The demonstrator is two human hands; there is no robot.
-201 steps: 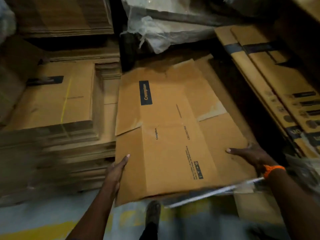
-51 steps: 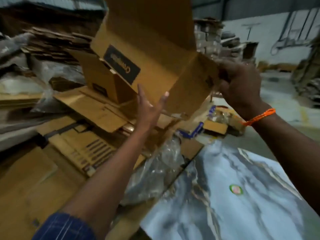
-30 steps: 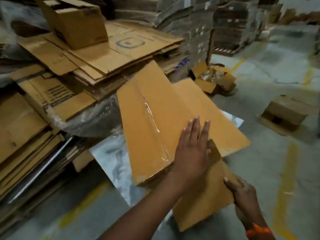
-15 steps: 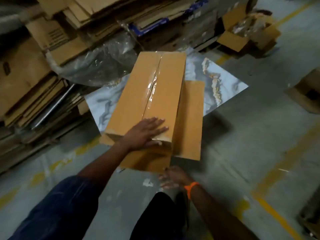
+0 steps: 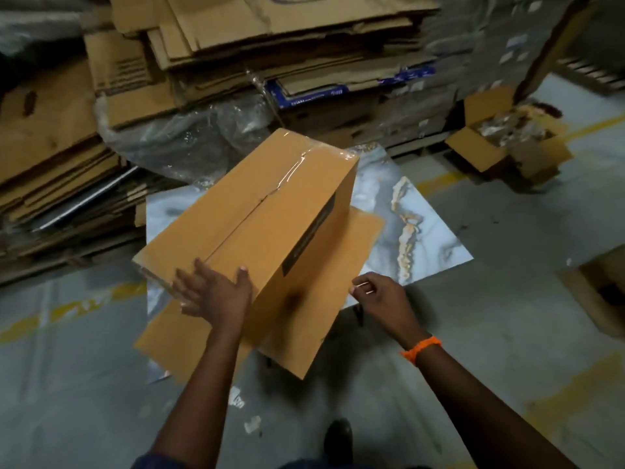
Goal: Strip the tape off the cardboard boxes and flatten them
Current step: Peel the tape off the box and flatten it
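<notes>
A brown cardboard box (image 5: 257, 211) stands on the floor with its closed face up. Clear tape (image 5: 287, 174) runs along the centre seam of that face. Loose flaps stick out flat at the box's base, to the right and towards me. My left hand (image 5: 216, 296) lies with spread fingers on the near end of the top face. My right hand (image 5: 382, 299) hovers just right of the box, apart from it, with fingers curled and thumb against forefinger. Whether it pinches anything is unclear.
The box sits on a marble-patterned sheet (image 5: 422, 231) on the grey floor. Stacks of flattened cardboard (image 5: 270, 45) and crumpled plastic wrap (image 5: 189, 137) lie behind. An open box (image 5: 507, 147) stands at the back right, another box (image 5: 598, 292) at the right edge. My shoe (image 5: 338, 438) is below.
The box was lifted off the pile and set down on the sheet with its taped face up. My left hand slid to its near end. My right hand came out from under the box.
</notes>
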